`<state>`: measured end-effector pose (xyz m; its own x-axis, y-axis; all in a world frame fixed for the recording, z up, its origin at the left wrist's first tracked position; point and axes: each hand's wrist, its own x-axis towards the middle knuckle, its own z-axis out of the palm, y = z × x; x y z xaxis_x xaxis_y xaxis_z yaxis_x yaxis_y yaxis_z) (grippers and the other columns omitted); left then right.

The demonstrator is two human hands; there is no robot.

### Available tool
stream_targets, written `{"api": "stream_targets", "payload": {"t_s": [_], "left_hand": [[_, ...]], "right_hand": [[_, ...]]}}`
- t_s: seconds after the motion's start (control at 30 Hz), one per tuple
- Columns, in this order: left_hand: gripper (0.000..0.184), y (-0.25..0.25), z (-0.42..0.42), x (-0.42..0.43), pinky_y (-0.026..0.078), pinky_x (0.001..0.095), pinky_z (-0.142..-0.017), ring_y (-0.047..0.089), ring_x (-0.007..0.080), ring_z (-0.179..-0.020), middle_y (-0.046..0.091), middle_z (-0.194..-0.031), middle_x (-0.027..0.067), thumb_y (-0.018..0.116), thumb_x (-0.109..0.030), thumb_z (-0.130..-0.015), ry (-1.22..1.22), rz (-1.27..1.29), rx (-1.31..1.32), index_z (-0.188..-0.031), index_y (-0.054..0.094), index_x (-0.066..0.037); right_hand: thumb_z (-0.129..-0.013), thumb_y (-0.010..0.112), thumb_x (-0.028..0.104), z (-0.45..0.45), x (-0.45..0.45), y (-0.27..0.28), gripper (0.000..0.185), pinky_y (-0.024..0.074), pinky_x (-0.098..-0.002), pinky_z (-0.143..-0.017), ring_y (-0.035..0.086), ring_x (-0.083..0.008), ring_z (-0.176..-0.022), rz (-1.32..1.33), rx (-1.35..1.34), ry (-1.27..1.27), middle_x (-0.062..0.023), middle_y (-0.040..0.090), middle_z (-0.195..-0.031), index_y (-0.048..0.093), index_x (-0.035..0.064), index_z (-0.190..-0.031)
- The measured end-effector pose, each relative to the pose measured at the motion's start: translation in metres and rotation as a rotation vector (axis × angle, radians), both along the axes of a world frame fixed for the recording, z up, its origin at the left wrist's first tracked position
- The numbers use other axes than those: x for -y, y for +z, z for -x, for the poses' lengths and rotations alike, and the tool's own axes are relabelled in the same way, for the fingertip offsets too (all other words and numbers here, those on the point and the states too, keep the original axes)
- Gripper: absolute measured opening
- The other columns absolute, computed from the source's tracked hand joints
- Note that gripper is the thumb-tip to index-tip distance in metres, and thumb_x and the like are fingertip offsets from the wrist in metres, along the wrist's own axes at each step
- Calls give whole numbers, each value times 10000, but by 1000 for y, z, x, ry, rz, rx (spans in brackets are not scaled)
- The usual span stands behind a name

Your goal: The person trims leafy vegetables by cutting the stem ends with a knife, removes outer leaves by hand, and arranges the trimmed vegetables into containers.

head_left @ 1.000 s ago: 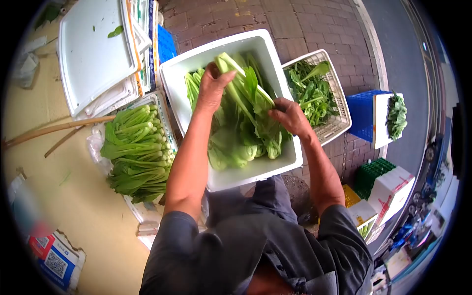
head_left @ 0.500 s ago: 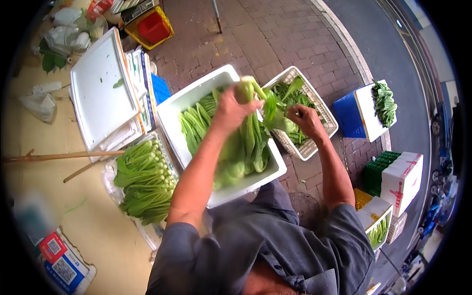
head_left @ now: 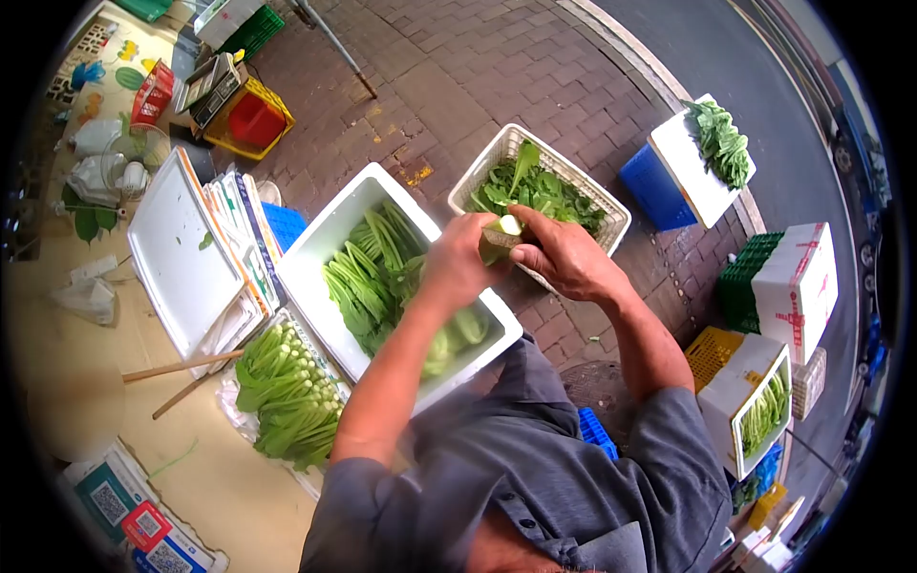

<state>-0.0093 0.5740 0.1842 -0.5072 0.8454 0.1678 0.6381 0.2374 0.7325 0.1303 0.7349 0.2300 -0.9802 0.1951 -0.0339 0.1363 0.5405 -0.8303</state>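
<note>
The pale tabletop [head_left: 267,516] fills the lower left of the frame. Near the centre sits the white foam box [head_left: 317,253], slanting from upper left to lower right, with bunched greens [head_left: 368,286] inside. Up and to its right, the beige basket [head_left: 613,227] slants much the same way, loose leaves [head_left: 559,196] in it. Raised toward the camera, just right of centre, the hands lie in view between the two: the left hand [head_left: 463,263] nearer the box, the right hand [head_left: 570,263] in front of the basket's lower edge. The left hand is curled round a thick stalk [head_left: 497,227] and looks the nearer of the two to it; the right hand faces it with thumb and forefinger parted near the stalk's end, though whether they grip it I cannot tell. The stalk's pale end [head_left: 511,225] faces up and toward the right hand. Its long axis looks foreshortened, seeming to slant back toward the lower left, where the left hand hides the rest.
</note>
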Motion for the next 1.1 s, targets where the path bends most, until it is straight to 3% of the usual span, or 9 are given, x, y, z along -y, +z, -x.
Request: {"api": "stream_targets", "payload": {"t_s": [0.3,0.4,0.5,0.6,0.7,0.83,0.9,1.0,1.1], "left_hand": [[495,3,-17,-27,542,444,-820,653,346,-970,665,-1020,125,856,-171,-684,-106,-6,-68,-1116,633,-73],[503,1,-18,-33,540,444,-832,649,351,-974,664,-1027,133,851,-163,-678,-137,-21,-41,-1121,632,-70],[518,-2,-15,-40,539,442,-855,643,358,-986,663,-1046,144,848,-162,-678,-169,-37,-4,-1136,624,-65],[538,-3,-13,-49,538,439,-877,637,363,-1012,662,-1068,155,845,-164,-678,-204,-23,4,-1153,615,-61],[547,-5,-11,-58,537,436,-891,635,364,-1037,660,-1083,164,845,-170,-685,-216,-21,3,-1165,607,-57],[525,0,-8,-64,544,417,-880,660,339,-995,657,-1061,154,856,-193,-730,-224,-43,18,-1164,599,-49],[516,4,-3,-66,547,404,-875,673,320,-972,657,-1046,142,859,-208,-755,-224,-47,21,-1165,592,-44],[504,9,6,-70,571,384,-844,684,264,-951,666,-1032,113,846,-242,-784,-247,-30,-37,-1173,588,-51],[490,24,12,-71,594,361,-806,684,214,-929,671,-1031,95,833,-256,-796,-159,111,207,-1183,596,-71]], "right_hand": [[-991,585,516,-26,-25,-6,614,508,-466,-839,648,-442,-980,111,16,8,-249,668,-1071,523,13,-1337],[-992,627,340,-30,-31,-8,399,523,-470,-799,669,-435,-941,181,-4,-8,-231,690,-1006,579,39,-1249],[-988,641,314,-31,-40,-25,399,528,-444,-820,681,-410,-954,228,-76,-36,-236,693,-1023,590,34,-1269],[-1014,630,349,-37,-49,-25,479,514,-374,-897,669,-263,-1025,268,-11,-44,-177,705,-1110,577,-4,-1334],[-1022,623,331,-39,-57,-26,474,508,-358,-912,659,-226,-1045,370,-62,-59,-158,709,-1127,578,-3,-1355],[-1039,601,323,-45,-73,-46,444,534,-327,-814,656,-175,-926,406,-2,-145,-110,727,-1123,595,34,-1377],[-1062,567,341,-56,-86,-63,473,492,-270,-650,548,-94,-744,553,110,-317,-43,667,-929,574,14,-1405],[-1076,516,379,-59,-91,-79,519,499,-321,-654,551,-132,-724,472,46,-416,-45,636,-862,535,1,-1431],[-1069,478,439,-57,-81,-98,565,502,-379,-669,557,-181,-712,366,43,-517,-85,614,-819,541,-2,-1416]]}}
